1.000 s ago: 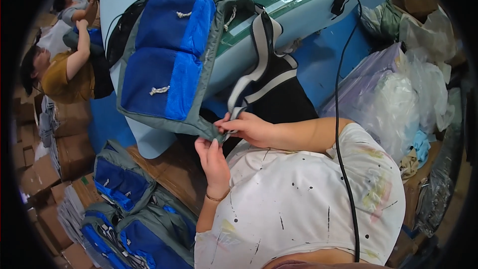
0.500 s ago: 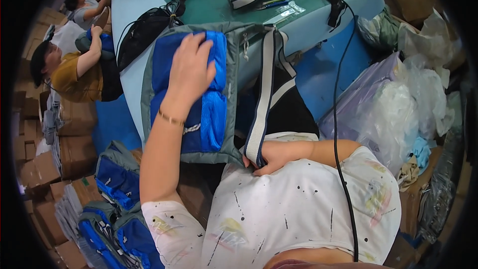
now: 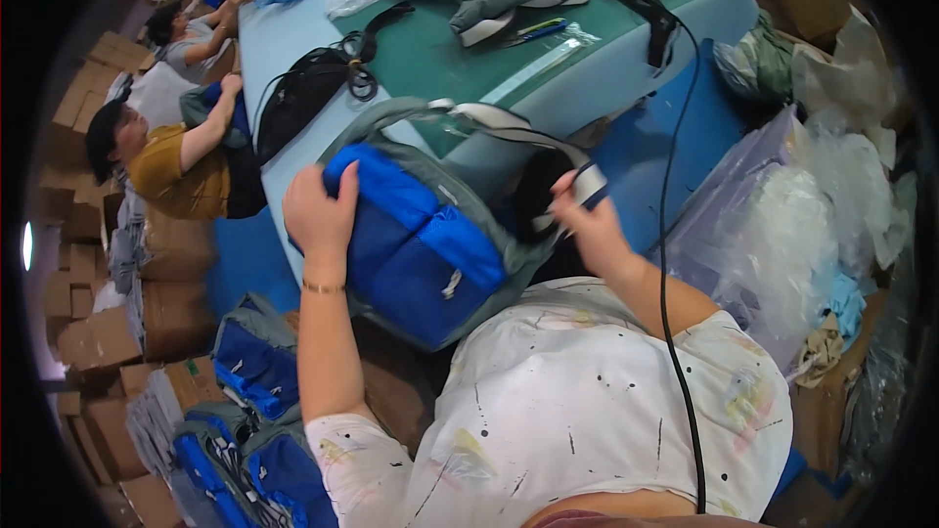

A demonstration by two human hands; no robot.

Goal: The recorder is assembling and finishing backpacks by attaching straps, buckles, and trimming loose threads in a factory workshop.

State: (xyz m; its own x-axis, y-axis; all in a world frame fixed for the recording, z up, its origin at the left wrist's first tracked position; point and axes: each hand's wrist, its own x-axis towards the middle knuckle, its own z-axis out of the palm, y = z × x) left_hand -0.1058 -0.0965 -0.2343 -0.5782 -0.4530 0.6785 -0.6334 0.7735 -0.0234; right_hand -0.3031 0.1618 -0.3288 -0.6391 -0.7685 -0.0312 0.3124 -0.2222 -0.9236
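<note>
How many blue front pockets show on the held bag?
2: the upper-left pocket, nearer the left hand, and the lower-right pocket. Any on the bag's far side would be hidden.

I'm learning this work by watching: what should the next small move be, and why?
Probably draw the white-and-navy webbing strap gently outward with the right hand. It bows loosely from the blue-and-grey bag to that hand's fingers, while the left hand is at the bag's left edge, seemingly placed to steady it.
</note>
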